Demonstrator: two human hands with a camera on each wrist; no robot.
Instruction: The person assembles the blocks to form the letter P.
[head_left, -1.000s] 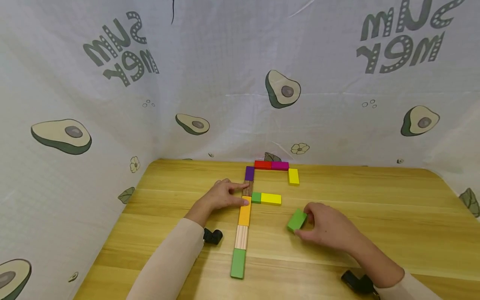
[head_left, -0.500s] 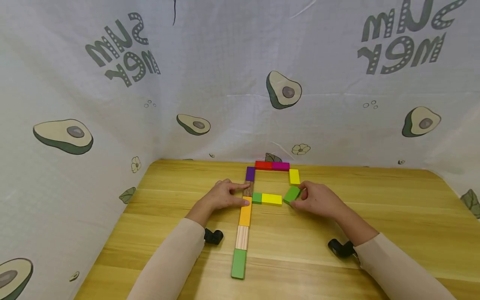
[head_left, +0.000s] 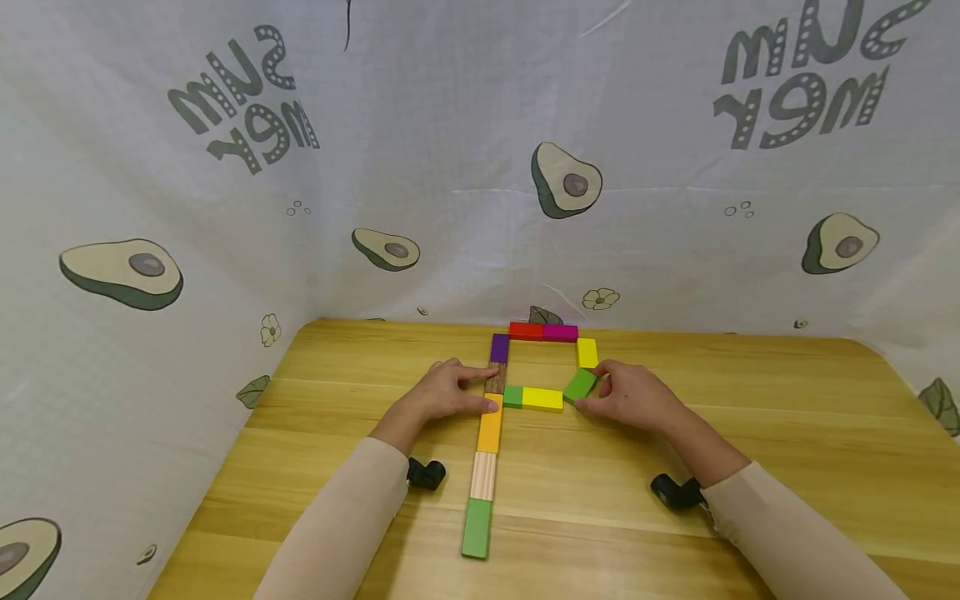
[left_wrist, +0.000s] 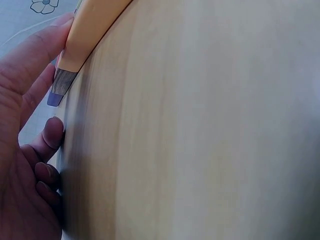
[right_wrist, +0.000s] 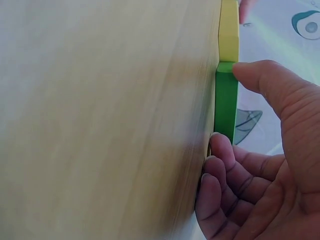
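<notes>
My right hand (head_left: 633, 398) pinches a light green block (head_left: 580, 387) at opposite ends, between thumb and forefinger. That block lies slanted, its ends right at a yellow block (head_left: 587, 352) above and another yellow block (head_left: 542, 399) to the left. In the right wrist view the green block (right_wrist: 226, 102) meets the yellow one (right_wrist: 229, 32). My left hand (head_left: 442, 390) rests on the column of blocks: the outstretched forefinger touches a dark brown block (head_left: 496, 377), the thumb an orange block (head_left: 490, 423). The left wrist view shows the orange block (left_wrist: 92, 37) under the thumb.
A purple block (head_left: 499, 347) tops the column, with red (head_left: 527, 332) and magenta (head_left: 560, 333) blocks at the back edge. Below the orange one lie a striped pale block (head_left: 483, 475) and a green block (head_left: 477, 528). A printed cloth (head_left: 465, 167) hangs behind the wooden table (head_left: 750, 417).
My right hand has carried the light green block away from me and slightly left, up to the two yellow blocks. My left hand stays in place.
</notes>
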